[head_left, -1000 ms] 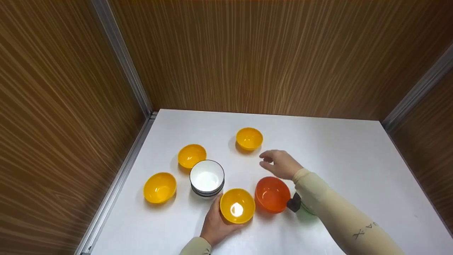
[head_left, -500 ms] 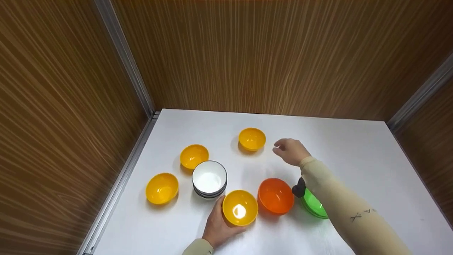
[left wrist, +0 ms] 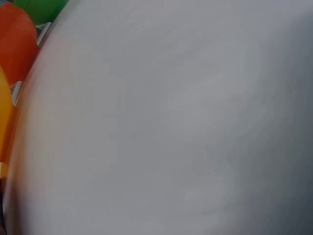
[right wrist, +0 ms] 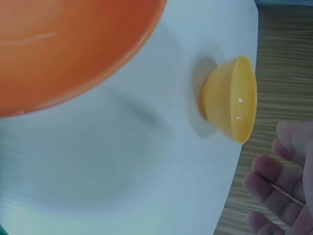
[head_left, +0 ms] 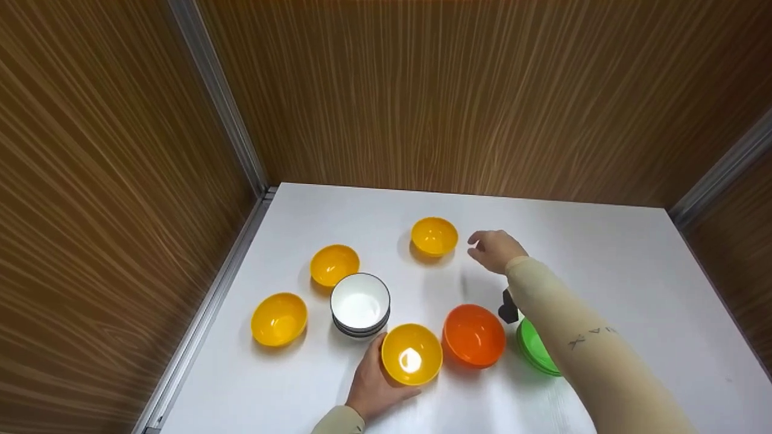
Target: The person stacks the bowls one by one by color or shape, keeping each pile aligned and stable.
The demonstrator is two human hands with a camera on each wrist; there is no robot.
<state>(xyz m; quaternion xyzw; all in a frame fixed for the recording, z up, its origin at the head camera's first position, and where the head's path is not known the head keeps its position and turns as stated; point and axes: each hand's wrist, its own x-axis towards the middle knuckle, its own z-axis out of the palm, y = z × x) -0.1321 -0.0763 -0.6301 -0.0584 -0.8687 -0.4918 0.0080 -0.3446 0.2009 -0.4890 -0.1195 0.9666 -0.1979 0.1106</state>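
Note:
My left hand (head_left: 375, 381) grips a yellow bowl (head_left: 412, 354), its thumb along the left side and its fingers near the lower rim. Just right of that bowl stands an orange bowl (head_left: 474, 336). My right hand (head_left: 497, 250) hovers over the table with fingers loosely bent and nothing in them. Its nearest thing is the far yellow bowl (head_left: 434, 236), a short gap to the left. The right wrist view shows this yellow bowl (right wrist: 230, 99) beside the fingers (right wrist: 274, 188). In the left wrist view the left hand is barely visible.
A stack of white, dark-rimmed bowls (head_left: 360, 304) stands left of the held bowl. Two more yellow bowls, one behind (head_left: 335, 266) and one at the left (head_left: 279, 320), are near it. Green stacked bowls (head_left: 537, 349) are partly hidden by the right sleeve (head_left: 579, 325). Wood-grain walls (head_left: 458, 96) enclose the table.
My right hand has moved away from above the orange bowl toward the table's far side, uncovering part of the green bowls. My left hand stays on its yellow bowl; the head view shifts slightly.

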